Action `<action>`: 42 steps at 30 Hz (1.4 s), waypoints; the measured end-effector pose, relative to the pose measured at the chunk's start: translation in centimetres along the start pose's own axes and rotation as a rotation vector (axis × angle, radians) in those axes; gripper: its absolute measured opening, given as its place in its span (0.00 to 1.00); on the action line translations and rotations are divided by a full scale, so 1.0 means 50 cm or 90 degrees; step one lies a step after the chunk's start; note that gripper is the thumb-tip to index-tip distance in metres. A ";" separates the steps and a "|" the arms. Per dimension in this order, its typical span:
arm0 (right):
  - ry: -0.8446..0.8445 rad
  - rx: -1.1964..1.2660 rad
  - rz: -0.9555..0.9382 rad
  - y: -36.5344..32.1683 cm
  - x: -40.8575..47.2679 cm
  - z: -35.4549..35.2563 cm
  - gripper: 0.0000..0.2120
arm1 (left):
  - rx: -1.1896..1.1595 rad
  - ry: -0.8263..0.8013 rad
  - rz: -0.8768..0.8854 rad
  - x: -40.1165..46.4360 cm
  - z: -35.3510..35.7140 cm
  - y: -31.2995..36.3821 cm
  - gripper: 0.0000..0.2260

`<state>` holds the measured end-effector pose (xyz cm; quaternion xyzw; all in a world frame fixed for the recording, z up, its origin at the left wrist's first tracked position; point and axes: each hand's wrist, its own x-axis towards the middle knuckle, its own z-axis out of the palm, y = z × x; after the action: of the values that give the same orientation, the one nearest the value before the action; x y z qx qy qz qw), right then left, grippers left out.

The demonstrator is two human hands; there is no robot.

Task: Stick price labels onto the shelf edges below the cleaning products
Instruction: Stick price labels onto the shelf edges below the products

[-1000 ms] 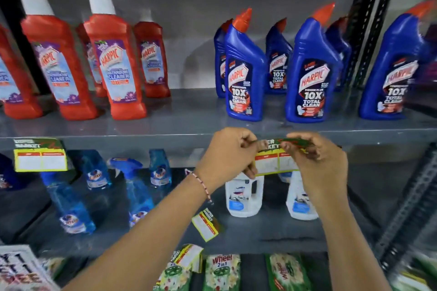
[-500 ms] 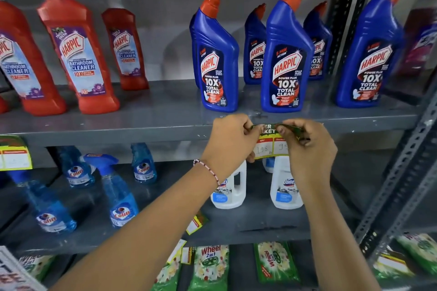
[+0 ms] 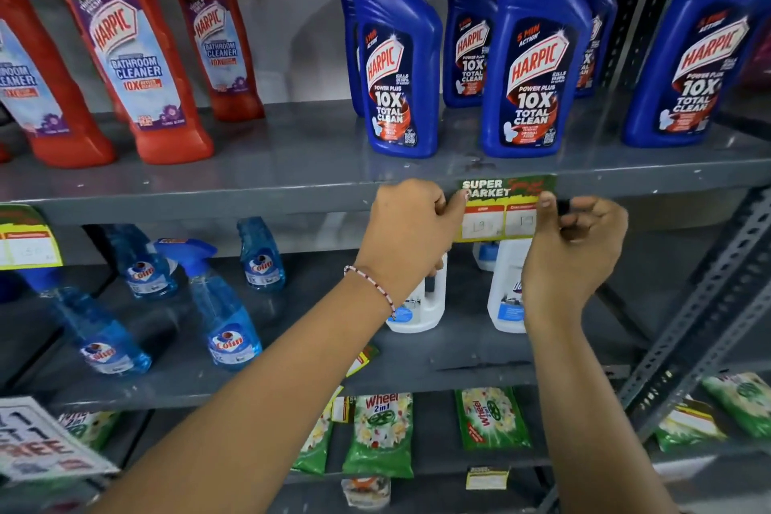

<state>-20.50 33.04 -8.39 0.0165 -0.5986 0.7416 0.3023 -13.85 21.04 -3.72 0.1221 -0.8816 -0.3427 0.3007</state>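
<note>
1. We hold the price label between our hands, its green top strip lying on the shelf edge below the blue bottles.
2. Our left hand pinches its left side; our right hand pinches the right.
3. We should level it, then press the strip flat outward.

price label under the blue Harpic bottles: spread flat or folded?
Spread flat. The price label lies open against the shelf edge, header and both price boxes showing, left hand and right hand at its sides. Whether it's stuck: cannot tell.
</note>
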 end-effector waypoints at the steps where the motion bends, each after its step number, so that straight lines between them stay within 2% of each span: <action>1: 0.006 0.006 0.013 0.014 -0.011 -0.001 0.09 | 0.001 0.000 0.006 -0.004 -0.003 -0.013 0.22; 5: -0.037 0.003 0.087 0.090 -0.080 -0.001 0.06 | 0.000 -0.047 -0.054 -0.023 -0.009 -0.117 0.21; 8: -0.205 -0.077 0.170 0.166 -0.146 0.011 0.02 | -0.053 -0.114 -0.188 -0.037 0.005 -0.252 0.15; 12: -0.427 -0.243 0.277 0.263 -0.242 0.041 0.06 | 0.035 -0.155 -0.262 -0.061 0.026 -0.415 0.05; 14: -0.505 -0.308 0.306 0.305 -0.283 0.059 0.06 | 0.048 -0.187 -0.296 -0.061 0.034 -0.474 0.06; 17: -0.576 -0.438 0.274 0.360 -0.326 0.091 0.10 | 0.070 -0.230 -0.328 -0.040 0.055 -0.548 0.11; 20: -0.604 -0.515 0.218 0.401 -0.355 0.120 0.14 | 0.058 -0.304 -0.337 -0.021 0.086 -0.594 0.16; 22: -0.635 -0.590 0.173 0.422 -0.366 0.135 0.21 | -0.001 -0.350 -0.364 -0.013 0.105 -0.615 0.18; 24: -0.653 -0.631 0.179 0.431 -0.366 0.147 0.22 | -0.071 -0.356 -0.402 -0.010 0.116 -0.629 0.18; 27: -0.637 -0.633 0.201 0.436 -0.363 0.157 0.20 | -0.099 -0.327 -0.427 -0.012 0.120 -0.658 0.14; 30: -0.607 -0.601 0.199 0.434 -0.365 0.155 0.14 | -0.060 -0.308 -0.416 -0.017 0.112 -0.679 0.10; 34: -0.594 -0.486 0.240 0.430 -0.348 0.134 0.09 | -0.013 -0.351 -0.369 -0.023 0.086 -0.641 0.02; 36: -0.586 -0.436 0.245 0.424 -0.331 0.112 0.09 | 0.013 -0.383 -0.328 -0.033 0.080 -0.606 0.04; 40: -0.532 -0.423 0.185 0.412 -0.296 0.029 0.06 | -0.030 -0.373 -0.276 -0.084 0.110 -0.518 0.04; 42: -0.497 -0.432 0.113 0.420 -0.279 -0.026 0.05 | -0.048 -0.350 -0.251 -0.118 0.152 -0.478 0.04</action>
<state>-18.50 26.12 -32.55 0.1424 -0.8723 0.4674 -0.0187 -13.61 9.98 -27.00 0.1820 -0.8759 -0.4465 -0.0158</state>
